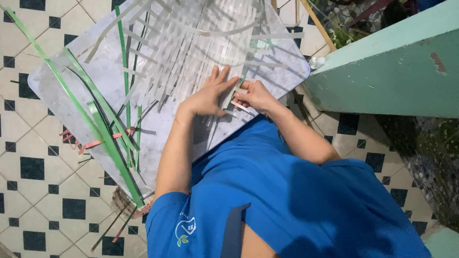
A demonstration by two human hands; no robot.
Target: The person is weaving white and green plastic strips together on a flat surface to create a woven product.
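A mat woven of white plastic strips [191, 48] lies on a grey board [95, 81] in front of me. My left hand [205, 98] rests flat on the mat's near edge, fingers spread and pressing the strips down. Right beside it, my right hand [256, 95] pinches the end of a loose white strip [239, 106] at the mat's edge. The two hands almost touch. Loose strip ends stick out all around the weave.
Long green strips [103, 124] lie across the board's left side and hang over its edge, with a few pink strips [95, 142]. A teal wall [392, 71] stands at the right. Black-and-white floor tiles [38, 181] surround the board. A small clear bottle [316, 61] sits by the wall.
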